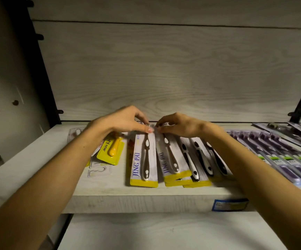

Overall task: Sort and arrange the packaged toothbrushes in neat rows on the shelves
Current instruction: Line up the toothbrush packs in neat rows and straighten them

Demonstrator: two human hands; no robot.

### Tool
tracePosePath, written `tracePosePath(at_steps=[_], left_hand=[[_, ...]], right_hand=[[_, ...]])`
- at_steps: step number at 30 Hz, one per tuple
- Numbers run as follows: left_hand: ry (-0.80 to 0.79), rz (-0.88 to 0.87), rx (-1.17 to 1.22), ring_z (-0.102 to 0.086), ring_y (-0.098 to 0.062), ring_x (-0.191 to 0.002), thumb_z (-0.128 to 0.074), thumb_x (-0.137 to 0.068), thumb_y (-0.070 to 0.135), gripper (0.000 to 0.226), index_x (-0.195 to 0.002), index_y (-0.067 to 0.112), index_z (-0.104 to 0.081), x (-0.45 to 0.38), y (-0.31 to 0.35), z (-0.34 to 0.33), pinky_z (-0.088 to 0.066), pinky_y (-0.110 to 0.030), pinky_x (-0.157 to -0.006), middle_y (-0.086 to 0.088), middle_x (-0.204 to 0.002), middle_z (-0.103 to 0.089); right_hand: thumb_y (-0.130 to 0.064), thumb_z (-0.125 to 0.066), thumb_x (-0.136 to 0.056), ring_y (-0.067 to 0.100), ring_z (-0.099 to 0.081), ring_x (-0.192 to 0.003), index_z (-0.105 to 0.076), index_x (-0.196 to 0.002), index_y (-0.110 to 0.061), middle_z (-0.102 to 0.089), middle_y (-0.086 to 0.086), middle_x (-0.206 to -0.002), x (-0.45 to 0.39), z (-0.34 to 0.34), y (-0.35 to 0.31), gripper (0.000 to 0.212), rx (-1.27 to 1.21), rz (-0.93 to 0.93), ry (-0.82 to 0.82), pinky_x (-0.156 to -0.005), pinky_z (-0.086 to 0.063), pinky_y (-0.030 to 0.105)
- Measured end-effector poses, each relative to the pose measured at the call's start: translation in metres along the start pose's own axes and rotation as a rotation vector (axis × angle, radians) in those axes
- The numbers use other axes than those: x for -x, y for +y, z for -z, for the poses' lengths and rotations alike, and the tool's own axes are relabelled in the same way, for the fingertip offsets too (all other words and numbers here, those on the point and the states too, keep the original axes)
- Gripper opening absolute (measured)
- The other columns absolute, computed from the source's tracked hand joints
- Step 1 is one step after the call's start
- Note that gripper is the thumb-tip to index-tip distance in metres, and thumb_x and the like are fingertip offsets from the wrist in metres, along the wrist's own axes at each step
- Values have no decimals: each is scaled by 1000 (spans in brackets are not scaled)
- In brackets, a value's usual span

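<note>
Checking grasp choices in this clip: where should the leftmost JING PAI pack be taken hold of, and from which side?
Probably its near yellow end, from the shelf front. The JING PAI pack lies flat, that end by the edge and free; the next pack crowds its right side.
</note>
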State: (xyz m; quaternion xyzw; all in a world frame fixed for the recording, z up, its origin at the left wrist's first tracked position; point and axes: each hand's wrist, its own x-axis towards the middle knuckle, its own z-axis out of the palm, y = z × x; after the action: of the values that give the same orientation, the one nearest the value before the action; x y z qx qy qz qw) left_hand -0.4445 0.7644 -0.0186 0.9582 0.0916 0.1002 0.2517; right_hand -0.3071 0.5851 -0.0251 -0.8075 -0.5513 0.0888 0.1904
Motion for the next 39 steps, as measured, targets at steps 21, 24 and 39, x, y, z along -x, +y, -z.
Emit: tracePosePath(at_steps=[21,24,39], left_hand=[[-12,19,-70,-66,-7,-96,-81,-73,56,32,-91,30,-78,1,-6,3,-52,-41,-96,14,-96,-73],[-52,18,-98,-65,-8,-99,-80,-76,55,31,-94,30,-77,1,-6,2,-53,-41,-94,12,-100,-72],[20,38,-138,-64,-4,-92,-77,-73,61,34,-92,32,-76,3,-11,11,-54,-40,-90,18,-94,-71]], right_hand=[[-36,-62,-95,15,-63,-107,-70,-121,-22,-70,-2,-115,-3,-18,-4,31,-155,-14,18,-101,-50,39],[-36,-62,-94,15,-63,-109,-68,-125,-23,-69,-1,-118,-3,-16,-3,34,-165,-28,3,-104,-48,40],[-47,-62,-94,15,-64,-112,-66,-129,-25,-69,-1,-125,-2,-25,-2,41,6,51,85,-98,-51,33]])
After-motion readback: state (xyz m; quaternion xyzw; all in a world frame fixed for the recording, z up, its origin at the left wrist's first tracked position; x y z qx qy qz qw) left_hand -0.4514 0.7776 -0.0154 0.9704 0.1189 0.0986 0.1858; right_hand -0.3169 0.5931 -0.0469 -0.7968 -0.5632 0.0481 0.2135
